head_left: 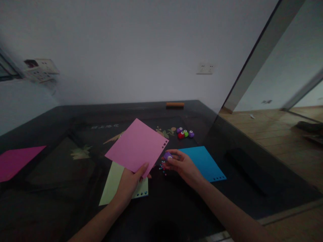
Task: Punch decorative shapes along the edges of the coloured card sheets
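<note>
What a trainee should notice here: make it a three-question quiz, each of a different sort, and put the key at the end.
1. Multiple choice. What colour is the sheet held in the left hand?
A) blue
B) pink
C) green

2. True or false. The right hand holds a small purple object.

3. Count. How many small objects with eyes stand in the group on the dark table, beyond the blue sheet?

Key:
1. B, pink.
2. True.
3. Four: two purple, one red and one green.
</note>
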Available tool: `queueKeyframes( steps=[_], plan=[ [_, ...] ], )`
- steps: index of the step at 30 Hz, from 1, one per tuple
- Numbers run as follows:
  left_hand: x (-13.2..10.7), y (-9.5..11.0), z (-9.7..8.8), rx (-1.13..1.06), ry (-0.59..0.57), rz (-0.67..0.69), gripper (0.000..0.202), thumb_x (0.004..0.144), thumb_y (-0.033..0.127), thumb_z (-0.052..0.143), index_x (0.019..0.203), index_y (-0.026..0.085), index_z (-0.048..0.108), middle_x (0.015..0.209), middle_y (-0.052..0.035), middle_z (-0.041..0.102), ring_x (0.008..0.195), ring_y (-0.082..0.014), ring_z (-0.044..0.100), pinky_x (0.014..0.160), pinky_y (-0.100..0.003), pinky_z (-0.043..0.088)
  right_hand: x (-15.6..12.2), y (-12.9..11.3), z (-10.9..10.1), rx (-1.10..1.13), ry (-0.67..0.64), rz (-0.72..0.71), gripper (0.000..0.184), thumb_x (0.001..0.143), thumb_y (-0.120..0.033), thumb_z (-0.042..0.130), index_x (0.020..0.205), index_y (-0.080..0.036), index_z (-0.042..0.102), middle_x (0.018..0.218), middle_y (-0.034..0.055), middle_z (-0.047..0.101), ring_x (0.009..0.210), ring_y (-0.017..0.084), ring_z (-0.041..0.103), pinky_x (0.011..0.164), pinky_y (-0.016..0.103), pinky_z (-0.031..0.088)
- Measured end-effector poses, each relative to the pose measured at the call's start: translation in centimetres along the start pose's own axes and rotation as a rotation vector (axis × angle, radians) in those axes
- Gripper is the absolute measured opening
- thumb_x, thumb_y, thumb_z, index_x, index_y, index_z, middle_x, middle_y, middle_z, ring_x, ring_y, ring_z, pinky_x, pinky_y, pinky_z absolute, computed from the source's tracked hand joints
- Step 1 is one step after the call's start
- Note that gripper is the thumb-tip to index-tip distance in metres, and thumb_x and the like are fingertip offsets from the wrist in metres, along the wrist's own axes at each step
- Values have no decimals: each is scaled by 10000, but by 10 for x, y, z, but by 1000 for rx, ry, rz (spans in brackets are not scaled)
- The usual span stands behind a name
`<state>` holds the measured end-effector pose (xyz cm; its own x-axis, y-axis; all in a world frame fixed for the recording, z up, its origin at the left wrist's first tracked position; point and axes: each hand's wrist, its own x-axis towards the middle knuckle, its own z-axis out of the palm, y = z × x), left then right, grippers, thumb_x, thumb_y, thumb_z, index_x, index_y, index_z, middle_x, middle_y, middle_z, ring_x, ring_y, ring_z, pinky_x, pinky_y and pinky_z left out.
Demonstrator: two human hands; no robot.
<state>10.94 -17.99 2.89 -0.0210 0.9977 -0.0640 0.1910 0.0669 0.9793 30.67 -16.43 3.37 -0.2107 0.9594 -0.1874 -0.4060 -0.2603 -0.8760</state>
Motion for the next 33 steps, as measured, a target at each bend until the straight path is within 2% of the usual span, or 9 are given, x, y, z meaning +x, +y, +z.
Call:
queueKeyframes(
  steps=[4,8,11,15,24,33],
  plan=[
    [0,-3,-10,101,-63,-31,384,753,481,566,685,127,700,520,-47,639,437,-126,422,466,-237,338,-2,4,5,-20,30,26,473,619,-276,786,1039,-175,594,878,34,678,679,142,657,621,266,513],
    [0,1,-16,126,-64,-39,370,759,471,558,703,137,707,543,-45,650,455,-139,447,487,-244,359,-5,6,8,-9,34,88,428,631,-265,780,1017,-165,623,963,68,676,834,186,662,672,283,523],
    [-5,8,-15,217,-54,-24,379,771,470,539,623,161,700,537,-34,640,481,-148,477,517,-247,369,-8,7,10,29,24,82,393,639,-248,775,997,-169,634,993,75,677,918,207,648,729,309,524],
    [-13,14,-12,304,-17,-21,410,779,455,519,492,197,658,547,-24,653,528,-165,534,567,-254,396,-12,6,12,68,41,61,391,621,-227,785,980,-178,639,971,65,686,883,202,657,717,317,530],
    [-8,6,-13,281,16,40,331,718,442,570,473,243,672,566,-30,686,591,-229,606,685,-323,471,-13,5,13,79,32,68,394,616,-212,785,983,-178,643,987,67,680,858,198,664,666,286,545],
    [-8,4,-13,337,6,70,327,727,432,566,479,250,675,577,-24,686,608,-219,611,708,-323,459,-15,3,15,111,40,72,404,593,-207,792,961,-172,629,944,60,684,839,198,668,662,290,540]
  ],
)
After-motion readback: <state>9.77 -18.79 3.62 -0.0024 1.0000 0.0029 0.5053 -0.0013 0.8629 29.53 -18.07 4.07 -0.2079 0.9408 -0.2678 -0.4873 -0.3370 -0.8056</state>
